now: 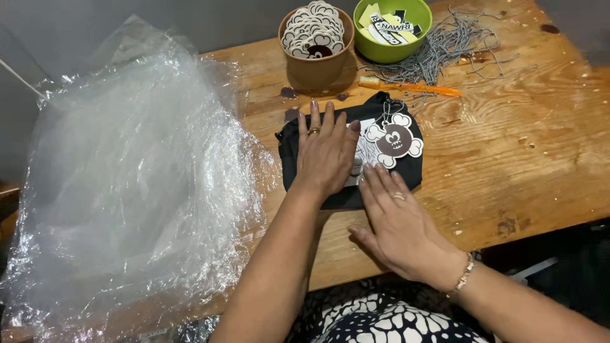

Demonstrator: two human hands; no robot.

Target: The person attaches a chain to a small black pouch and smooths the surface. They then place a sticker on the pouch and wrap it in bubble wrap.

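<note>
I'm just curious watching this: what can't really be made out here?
Head view only:
- Folded black garment: its middle is covered by the left hand and right hand.
- Brown cup: lower cards hidden by the top ones.
- Clear plastic bags: count unclear, layers blend; cut off at the left edge.

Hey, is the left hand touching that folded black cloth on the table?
Touching. The head view shows the left hand lying flat, palm down, on the folded black cloth, fingers spread across it with no gap visible.

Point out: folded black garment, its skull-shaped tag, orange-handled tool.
folded black garment [408,170], head view, right edge of the fabric
skull-shaped tag [395,140], head view, dark round centre
orange-handled tool [419,87], head view, middle of the handle
</note>
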